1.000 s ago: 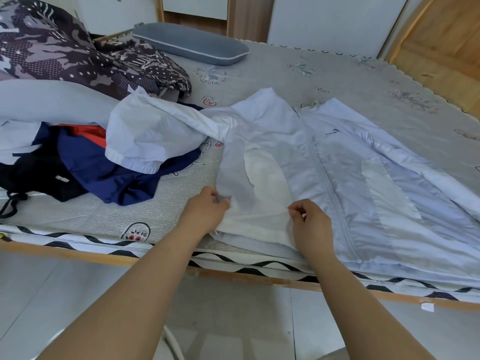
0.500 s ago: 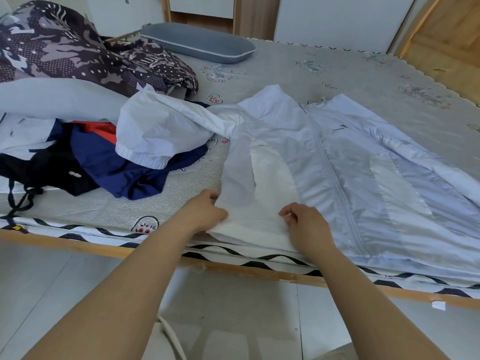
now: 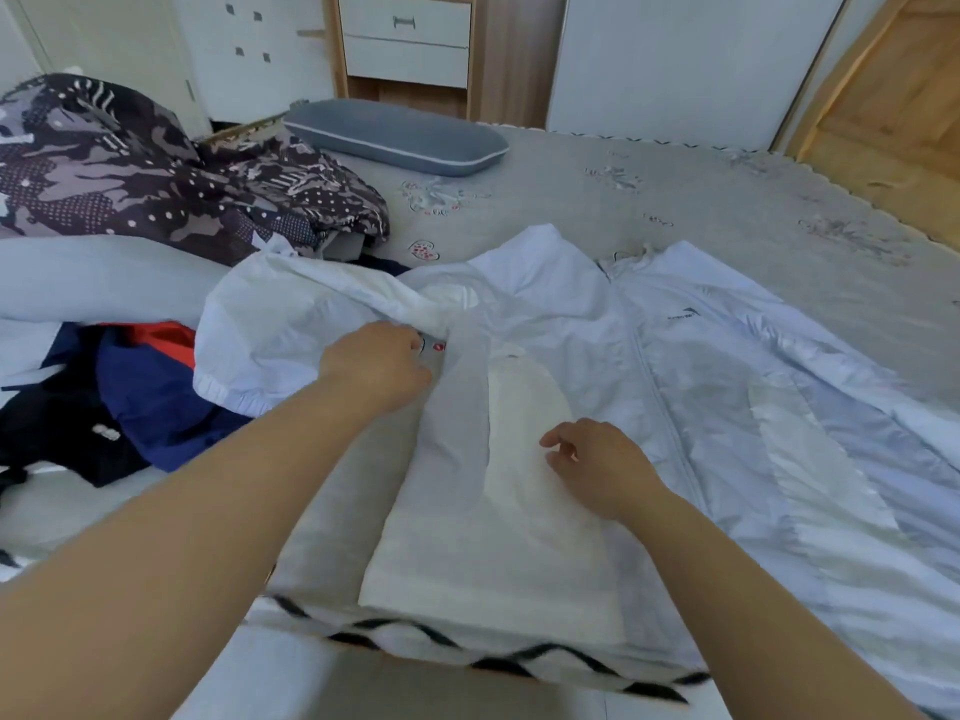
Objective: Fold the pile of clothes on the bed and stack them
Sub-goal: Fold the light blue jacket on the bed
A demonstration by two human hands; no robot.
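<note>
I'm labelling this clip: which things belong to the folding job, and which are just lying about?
Job: white jacket, clothes pile, left hand, right hand, bed.
Lying about: patterned quilt, grey pillow, drawers.

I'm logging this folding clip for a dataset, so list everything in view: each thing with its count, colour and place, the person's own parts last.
jacket: 1, pale white, spread flat on the bed's near right, zip closed, one sleeve trailing left over the pile
pile of clothes: 1, navy, red, black and white pieces, near left of the bed
duvet: 1, dark patterned with pale grey lining, bunched far left
pillow: 1, grey with white piping, far middle of the bed
bed: 1, grey printed cover, zigzag border at the near edge
drawers: 2, white, against the far wall
left hand: 1, at the jacket's left edge below the sleeve, fingers curled
right hand: 1, on the jacket's front, fingers loosely curled
</note>
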